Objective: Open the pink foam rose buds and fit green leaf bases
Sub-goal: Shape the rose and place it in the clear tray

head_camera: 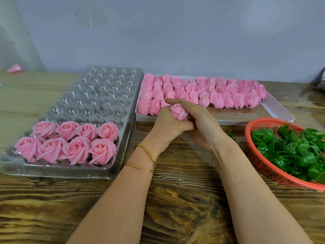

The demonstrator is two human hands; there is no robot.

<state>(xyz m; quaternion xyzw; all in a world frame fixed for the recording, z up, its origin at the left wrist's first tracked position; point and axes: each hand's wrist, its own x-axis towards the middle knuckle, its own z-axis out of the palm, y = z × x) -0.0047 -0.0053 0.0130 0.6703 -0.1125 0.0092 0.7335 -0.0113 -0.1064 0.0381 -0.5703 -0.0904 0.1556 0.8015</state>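
Near box point(246, 121): left hand point(167, 125), right hand point(202, 125) grip bud point(178, 110).

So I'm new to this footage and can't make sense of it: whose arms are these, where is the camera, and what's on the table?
There is no machine here: a person works with bare hands, and the one camera sits on their head, looking down. The left hand and right hand together hold one pink rose bud above the wooden table. On the left, a clear plastic tray holds eight opened roses; most cells are empty. Behind the hands, a white box holds rows of closed buds. On the right, a red basket holds green leaf bases.
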